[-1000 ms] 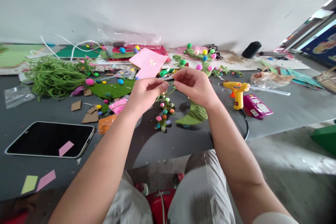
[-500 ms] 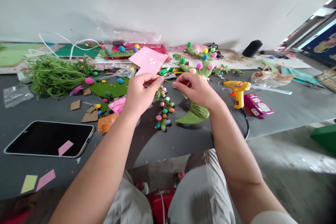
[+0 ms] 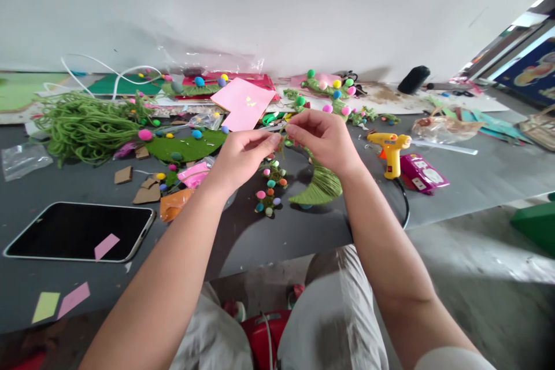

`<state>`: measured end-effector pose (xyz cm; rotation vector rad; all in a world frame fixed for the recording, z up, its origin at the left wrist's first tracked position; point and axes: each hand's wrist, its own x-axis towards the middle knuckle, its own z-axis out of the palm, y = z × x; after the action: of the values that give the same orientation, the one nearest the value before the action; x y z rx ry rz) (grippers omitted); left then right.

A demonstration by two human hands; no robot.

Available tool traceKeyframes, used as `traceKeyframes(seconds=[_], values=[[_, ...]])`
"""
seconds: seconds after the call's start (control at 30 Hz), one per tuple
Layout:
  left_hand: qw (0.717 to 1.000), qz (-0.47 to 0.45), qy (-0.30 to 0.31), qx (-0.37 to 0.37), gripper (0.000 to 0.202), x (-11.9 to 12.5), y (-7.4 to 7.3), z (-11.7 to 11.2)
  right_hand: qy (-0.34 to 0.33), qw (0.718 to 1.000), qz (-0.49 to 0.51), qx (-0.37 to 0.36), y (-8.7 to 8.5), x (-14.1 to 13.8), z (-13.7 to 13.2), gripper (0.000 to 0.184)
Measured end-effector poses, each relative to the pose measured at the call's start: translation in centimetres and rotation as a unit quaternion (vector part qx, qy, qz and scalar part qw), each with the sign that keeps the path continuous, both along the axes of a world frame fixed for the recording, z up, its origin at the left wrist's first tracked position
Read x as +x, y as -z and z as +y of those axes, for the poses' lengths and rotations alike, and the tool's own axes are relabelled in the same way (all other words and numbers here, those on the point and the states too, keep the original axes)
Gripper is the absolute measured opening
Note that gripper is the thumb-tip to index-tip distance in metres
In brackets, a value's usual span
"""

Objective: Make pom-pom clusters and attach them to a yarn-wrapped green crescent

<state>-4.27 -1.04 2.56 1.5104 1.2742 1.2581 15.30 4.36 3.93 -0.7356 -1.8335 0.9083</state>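
Observation:
My left hand (image 3: pixel 243 155) and my right hand (image 3: pixel 323 137) meet above the dark table (image 3: pixel 260 237), fingertips pinched together on a thin strand of green yarn (image 3: pixel 281 141). Below my right hand lies a green yarn-wrapped crescent (image 3: pixel 319 187). A small green piece dotted with coloured pom-poms (image 3: pixel 269 188) sits under the hands. What exactly sits between the fingertips is too small to make out beyond the strand.
A yellow glue gun (image 3: pixel 391 150) and a magenta packet (image 3: pixel 422 172) lie right of my hands. A tablet (image 3: pixel 80 231) rests at the left front, a heap of green cord (image 3: pixel 84 127) at the back left, pink paper (image 3: pixel 243 103) and pom-pom decorations behind.
My hands were drawn slightly apart half a second ago; now the fingertips have come back together and my right hand has risen a little.

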Motion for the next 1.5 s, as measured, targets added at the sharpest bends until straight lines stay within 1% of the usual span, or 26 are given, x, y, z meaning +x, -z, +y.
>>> traceKeyframes(seconds=[0.1, 0.23, 0.47, 0.7, 0.93, 1.0, 1.1, 1.2, 1.33, 1.4, 1.5], values=[[1.0, 0.001, -0.001, 0.002, 0.045, 0.0, 0.1, 0.0, 0.006, 1.0, -0.001, 0.007, 0.0, -0.1, -0.1, 0.023], [1.0, -0.001, 0.005, -0.001, 0.045, 0.1, 0.3, 0.1, 0.014, 1.0, -0.005, 0.002, 0.0, -0.3, -0.3, 0.025], [1.0, -0.004, 0.007, -0.017, 0.038, 0.3, 0.3, 0.1, 0.018, 1.0, -0.006, 0.009, 0.2, -0.8, -0.6, 0.022], [1.0, -0.001, 0.009, -0.024, 0.038, 0.2, 0.7, 0.2, 0.008, 1.0, -0.001, -0.012, 0.4, -0.9, -0.7, 0.025], [0.999, 0.008, 0.011, -0.034, 0.033, 0.4, 0.4, 0.1, 0.018, 1.0, -0.003, 0.006, 0.1, -0.7, -0.5, 0.027], [0.999, 0.01, 0.012, -0.039, 0.031, 0.5, 0.2, 0.0, 0.013, 1.0, -0.004, 0.007, 0.0, -0.6, -0.4, 0.026], [0.999, 0.007, 0.02, -0.048, 0.03, 0.5, 0.0, -0.1, -0.005, 1.0, -0.007, -0.012, -0.1, -0.4, -0.3, 0.026], [0.997, -0.004, 0.044, -0.058, 0.028, 0.4, -0.2, -0.2, -0.052, 0.998, 0.006, -0.044, -0.2, -0.1, -0.3, 0.029], [0.989, -0.04, 0.127, -0.063, 0.024, 0.2, -0.3, -0.3, -0.129, 0.985, 0.043, -0.106, -0.6, 0.3, -0.6, 0.036], [0.985, -0.047, 0.158, -0.059, 0.021, 0.1, -0.3, -0.4, -0.142, 0.978, 0.059, -0.137, -0.6, 0.4, -0.6, 0.039], [0.984, -0.025, 0.167, -0.049, 0.023, 0.2, -0.4, -0.5, -0.131, 0.975, 0.096, -0.152, -0.4, 0.5, -0.3, 0.04]])
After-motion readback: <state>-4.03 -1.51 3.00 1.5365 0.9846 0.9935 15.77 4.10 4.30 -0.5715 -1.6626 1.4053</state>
